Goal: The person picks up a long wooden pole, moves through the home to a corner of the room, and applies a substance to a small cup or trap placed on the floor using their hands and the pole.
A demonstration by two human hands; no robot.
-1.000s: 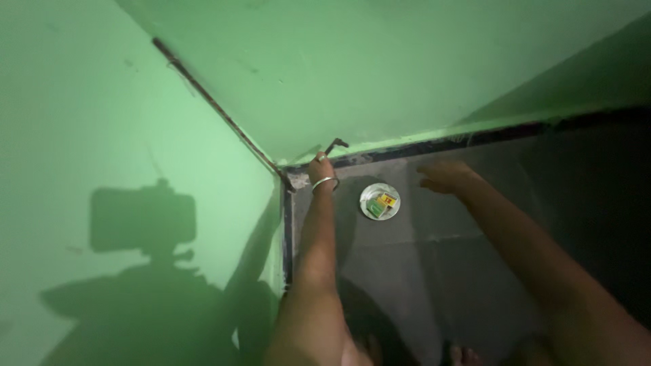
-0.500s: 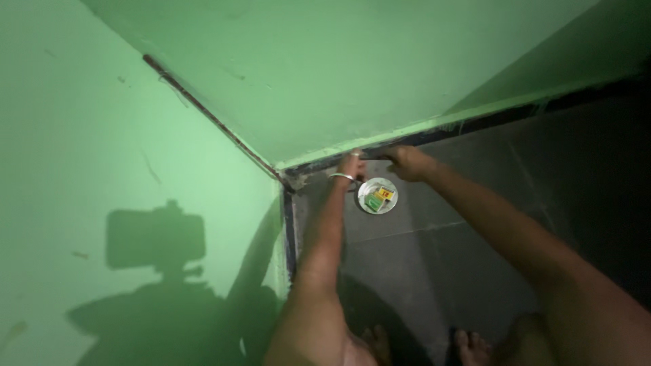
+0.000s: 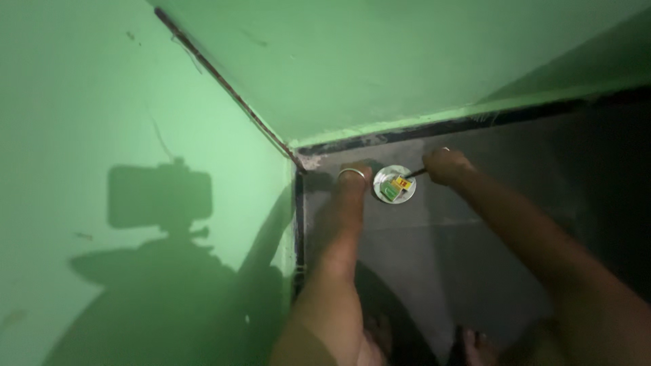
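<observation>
A small round white plate [image 3: 409,196] lies on the grey floor near the corner of two green walls. On it rest a green and a yellow little box [image 3: 395,186]. My left hand [image 3: 358,172], a metal bangle on its wrist, reaches down just left of the plate; its fingers are hidden behind the wrist. At the plate's right, my right hand [image 3: 444,165] is closed on a thin dark stick [image 3: 418,173]. The stick's tip points at the plate's edge.
A dark skirting strip [image 3: 475,125] runs along the foot of the far wall, and another down the left wall. My bare feet [image 3: 472,344] show at the bottom. The head camera's shadow [image 3: 160,196] falls on the left wall. The right side is dark.
Both hands have dropped from the skirting strip to the plate. The thin dark thing that was in my left hand is now in my right.
</observation>
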